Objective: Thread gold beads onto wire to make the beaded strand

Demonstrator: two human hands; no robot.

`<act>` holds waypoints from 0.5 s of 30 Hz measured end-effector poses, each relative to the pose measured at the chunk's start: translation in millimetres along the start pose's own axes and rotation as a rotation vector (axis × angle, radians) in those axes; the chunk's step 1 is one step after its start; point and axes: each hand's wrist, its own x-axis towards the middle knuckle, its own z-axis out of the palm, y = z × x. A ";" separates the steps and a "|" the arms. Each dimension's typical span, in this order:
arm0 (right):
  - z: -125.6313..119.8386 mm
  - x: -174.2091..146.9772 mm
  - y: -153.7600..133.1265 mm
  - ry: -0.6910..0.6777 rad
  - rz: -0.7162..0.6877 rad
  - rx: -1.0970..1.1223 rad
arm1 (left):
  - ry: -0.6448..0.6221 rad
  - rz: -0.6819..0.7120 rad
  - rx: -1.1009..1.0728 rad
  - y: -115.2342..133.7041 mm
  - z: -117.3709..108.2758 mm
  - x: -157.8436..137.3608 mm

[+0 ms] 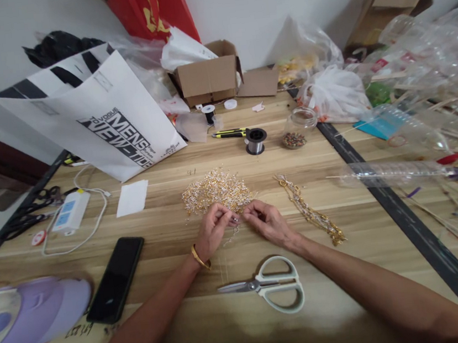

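Note:
My left hand (215, 230), with a gold bangle at the wrist, pinches a short strand of small silvery beads (231, 237) that hangs below the fingertips. Close beside it, my right hand (266, 223) is closed in a pinch; whatever is between its fingertips is too small to make out. Just beyond both hands spreads a pile of gold and silver beads (214, 190). To the right lies a bundle of gold and silver beaded strands (311, 211). White-handled scissors (278, 285) rest nearer my body, blades pointing left.
A black phone (116, 280) and a white power strip (70, 212) lie on the left. Past the bead pile are a wire spool (256, 141), a yellow-black utility knife (229, 133) and a jar (301, 128). A large white bag (96, 110) stands behind; plastic bottles (419, 59) crowd the right.

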 end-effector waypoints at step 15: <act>0.3 -4.4 -14.5 -0.196 -0.295 0.127 | 0.010 -0.038 -0.003 -4.7 -0.6 3.3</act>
